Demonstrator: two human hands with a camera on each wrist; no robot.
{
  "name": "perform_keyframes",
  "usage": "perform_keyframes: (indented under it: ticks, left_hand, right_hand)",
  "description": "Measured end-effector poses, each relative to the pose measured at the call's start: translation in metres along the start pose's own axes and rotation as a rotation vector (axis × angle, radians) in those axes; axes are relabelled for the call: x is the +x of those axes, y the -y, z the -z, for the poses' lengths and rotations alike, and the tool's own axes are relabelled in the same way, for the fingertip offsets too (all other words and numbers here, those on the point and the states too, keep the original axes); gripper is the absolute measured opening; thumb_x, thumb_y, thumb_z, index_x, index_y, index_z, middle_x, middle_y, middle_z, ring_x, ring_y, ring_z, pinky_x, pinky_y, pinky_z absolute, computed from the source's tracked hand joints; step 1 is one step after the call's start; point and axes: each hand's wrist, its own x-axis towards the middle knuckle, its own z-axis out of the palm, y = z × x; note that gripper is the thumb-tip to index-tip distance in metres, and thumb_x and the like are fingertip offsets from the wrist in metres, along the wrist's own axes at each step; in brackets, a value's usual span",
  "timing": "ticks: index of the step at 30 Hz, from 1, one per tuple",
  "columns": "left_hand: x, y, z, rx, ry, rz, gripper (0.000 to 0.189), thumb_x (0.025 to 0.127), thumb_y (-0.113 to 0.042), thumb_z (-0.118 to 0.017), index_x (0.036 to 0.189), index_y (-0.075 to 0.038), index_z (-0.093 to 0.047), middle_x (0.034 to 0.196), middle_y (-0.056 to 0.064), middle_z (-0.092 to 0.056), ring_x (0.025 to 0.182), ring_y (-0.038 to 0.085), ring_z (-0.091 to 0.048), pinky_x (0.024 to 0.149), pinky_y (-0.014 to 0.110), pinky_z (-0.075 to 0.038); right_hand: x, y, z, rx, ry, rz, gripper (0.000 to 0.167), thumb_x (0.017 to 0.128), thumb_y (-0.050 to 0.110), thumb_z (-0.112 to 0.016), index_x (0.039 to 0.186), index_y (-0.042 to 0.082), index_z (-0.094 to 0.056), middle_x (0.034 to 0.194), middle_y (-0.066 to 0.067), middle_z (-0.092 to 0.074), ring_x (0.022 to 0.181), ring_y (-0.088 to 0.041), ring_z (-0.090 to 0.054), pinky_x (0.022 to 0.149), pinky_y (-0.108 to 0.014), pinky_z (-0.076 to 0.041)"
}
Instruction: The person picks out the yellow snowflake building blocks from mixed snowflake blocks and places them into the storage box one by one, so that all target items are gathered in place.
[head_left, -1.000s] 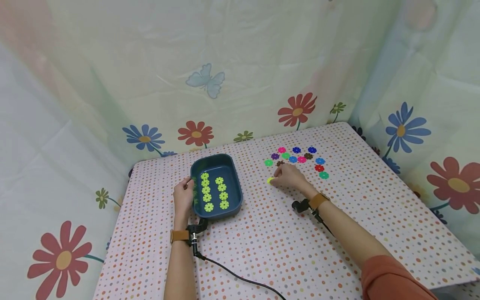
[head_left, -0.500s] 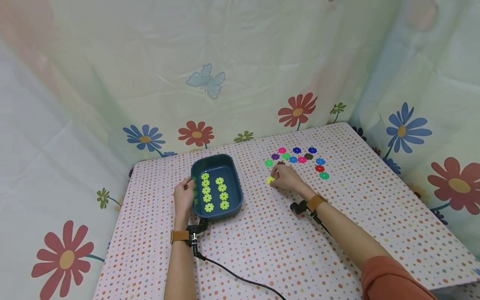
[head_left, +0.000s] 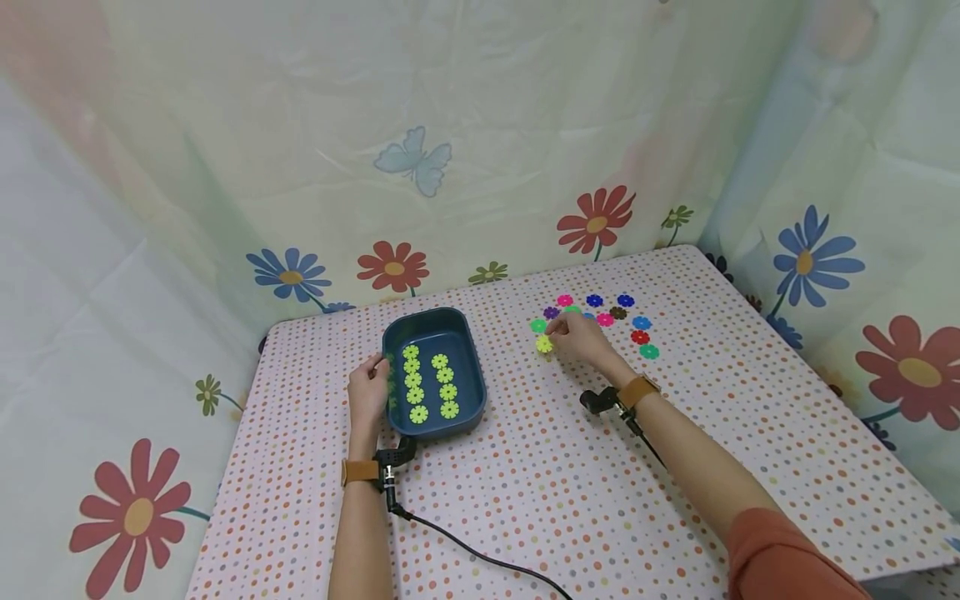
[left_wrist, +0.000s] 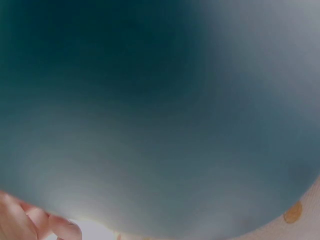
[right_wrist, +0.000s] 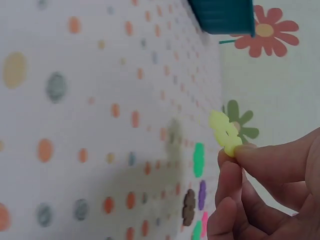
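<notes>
My right hand pinches a yellow flower-shaped disc between thumb and fingertips. In the right wrist view this yellow disc is tilted and raised off the table, above a shadow. At the left, my left hand holds the left rim of a dark blue rectangular dish. Inside the dish lie several yellow flower discs in two columns. The dish's blurred side fills most of the left wrist view, with a few fingers at the lower left.
Beyond and around the right hand lie several flower discs: a light green one, a purple one, a red one and others. A black cable trails from the left wrist over the dotted tablecloth. A flowered curtain stands behind.
My right hand has lifted the yellow disc from the tablecloth and moved slightly away from me, toward the coloured discs. The left hand and the dish have stayed in place.
</notes>
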Motion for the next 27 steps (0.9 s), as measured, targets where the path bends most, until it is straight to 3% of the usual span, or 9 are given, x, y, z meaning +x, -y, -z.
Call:
perform_keyframes:
  ticks: [5, 10, 15, 21, 27]
  left_hand:
    - [0.000, 0.000, 0.002, -0.010, -0.002, 0.002, 0.046, 0.108, -0.028, -0.049, 0.147, -0.003, -0.051, 0.136, 0.018, -0.057, 0.108, 0.026, -0.054, 0.086, 0.039, -0.045]
    - [0.002, -0.001, 0.000, 0.005, -0.013, 0.025, 0.046, 0.108, -0.028, -0.049, 0.148, -0.004, -0.051, 0.135, 0.018, -0.058, 0.113, 0.028, -0.055, 0.092, 0.043, -0.048]
    - [0.004, 0.000, -0.001, 0.008, -0.013, 0.048, 0.046, 0.108, -0.029, -0.049, 0.148, -0.005, -0.051, 0.136, 0.019, -0.058, 0.120, 0.030, -0.056, 0.100, 0.047, -0.047]
    - [0.005, 0.000, -0.002, -0.001, -0.014, 0.042, 0.045, 0.108, -0.027, -0.049, 0.147, -0.005, -0.052, 0.138, 0.018, -0.057, 0.122, 0.030, -0.056, 0.101, 0.047, -0.047]
    - [0.005, -0.002, -0.003, -0.009, -0.009, 0.053, 0.045, 0.108, -0.028, -0.049, 0.147, -0.005, -0.052, 0.139, 0.019, -0.057, 0.123, 0.031, -0.056, 0.103, 0.048, -0.046]
  right_hand:
    - [0.010, 0.014, 0.003, 0.021, -0.026, 0.011, 0.018, 0.097, 0.010, -0.063, 0.108, -0.002, -0.071, 0.100, -0.017, -0.068, 0.084, -0.025, -0.061, 0.069, -0.033, -0.049]
    - [0.022, 0.030, -0.002, 0.063, 0.013, -0.013, 0.018, 0.098, 0.013, -0.064, 0.109, 0.001, -0.071, 0.100, -0.014, -0.069, 0.086, -0.024, -0.063, 0.071, -0.033, -0.051]
    - [0.032, 0.050, -0.014, 0.103, 0.025, -0.003, 0.016, 0.098, 0.012, -0.064, 0.107, 0.001, -0.072, 0.098, -0.013, -0.069, 0.088, -0.027, -0.065, 0.069, -0.032, -0.050]
    - [0.044, 0.083, -0.028, 0.139, 0.046, 0.031, 0.015, 0.098, 0.010, -0.063, 0.106, 0.000, -0.071, 0.100, -0.016, -0.070, 0.093, -0.033, -0.067, 0.070, -0.033, -0.051]
    - [0.056, 0.112, -0.049, 0.113, 0.047, 0.070, 0.014, 0.096, 0.008, -0.064, 0.104, 0.001, -0.072, 0.096, -0.012, -0.070, 0.086, -0.026, -0.066, 0.069, -0.032, -0.051]
